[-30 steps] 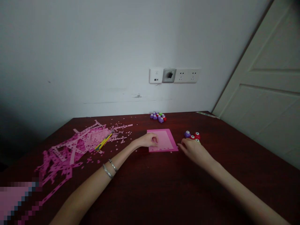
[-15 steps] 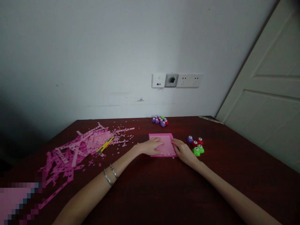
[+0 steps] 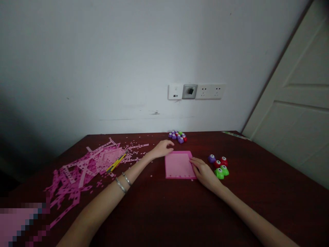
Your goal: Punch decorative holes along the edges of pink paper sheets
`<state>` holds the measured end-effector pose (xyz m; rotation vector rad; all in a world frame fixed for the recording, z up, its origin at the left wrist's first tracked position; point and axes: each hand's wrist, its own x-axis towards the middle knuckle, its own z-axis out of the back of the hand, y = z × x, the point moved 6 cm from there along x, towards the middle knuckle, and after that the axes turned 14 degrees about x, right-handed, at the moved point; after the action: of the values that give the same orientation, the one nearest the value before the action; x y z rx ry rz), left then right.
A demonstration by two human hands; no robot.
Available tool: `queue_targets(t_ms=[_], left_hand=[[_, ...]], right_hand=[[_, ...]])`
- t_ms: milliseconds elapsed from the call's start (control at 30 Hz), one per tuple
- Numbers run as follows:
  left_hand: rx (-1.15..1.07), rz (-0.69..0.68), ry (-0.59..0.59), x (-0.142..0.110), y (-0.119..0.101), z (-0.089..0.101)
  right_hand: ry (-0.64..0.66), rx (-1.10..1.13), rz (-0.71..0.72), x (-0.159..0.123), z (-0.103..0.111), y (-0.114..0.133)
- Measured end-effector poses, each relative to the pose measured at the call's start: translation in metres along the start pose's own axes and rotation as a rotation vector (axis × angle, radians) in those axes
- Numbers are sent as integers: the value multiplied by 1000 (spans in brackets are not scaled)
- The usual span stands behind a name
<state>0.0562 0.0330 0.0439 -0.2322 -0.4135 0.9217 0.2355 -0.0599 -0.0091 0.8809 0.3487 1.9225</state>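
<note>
Pink paper [image 3: 179, 165] lies flat on the table, a lighter sheet on a darker one, with small marks or cut-outs along its lower edge. My right hand [image 3: 204, 173] rests its fingers on the paper's right edge, stretched out and holding nothing. Just beyond the paper's upper left corner, my left hand [image 3: 162, 149] hovers with thumb and fingers apart and nothing between them. Past it, near the wall, sits a cluster of small purple, red and green craft punches with eye-like tops [image 3: 178, 136]. Several more such punches [image 3: 218, 166] stand right of my right hand.
Pink punched paper strips [image 3: 89, 163] are heaped on the left of the dark table [image 3: 159, 212], with tiny scraps scattered around. A yellow utility knife [image 3: 117, 163] lies on the heap's right side. A ruler-like strip [image 3: 235, 136] lies at the back right, by the wall.
My left hand has lifted off the pink paper and moved up and away, towards the far cluster. My right hand stays on the paper's right edge. The view has shifted slightly.
</note>
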Motion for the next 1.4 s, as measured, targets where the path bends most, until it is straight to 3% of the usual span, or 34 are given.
queue_targets(t_ms=[200,400,667,1067,1267,1400], left_hand=[[117,217,14,66,56,1],[241,375,33,94,75,-16],[351,519,19,100,75,-27],[378,595,-69,95,78,-30],[286,540,-120,87,81,-8],[226,420,-175,74,68,18]], right_hand=[[-25,29,-1,-1,1,-1],[-4,37,-13,0,1,0],[-6,30,-30,1,3,3],[-20,26,-8,1,1,0],[-30,40,0,1,2,-2],[-34,60,7,1,2,-3]])
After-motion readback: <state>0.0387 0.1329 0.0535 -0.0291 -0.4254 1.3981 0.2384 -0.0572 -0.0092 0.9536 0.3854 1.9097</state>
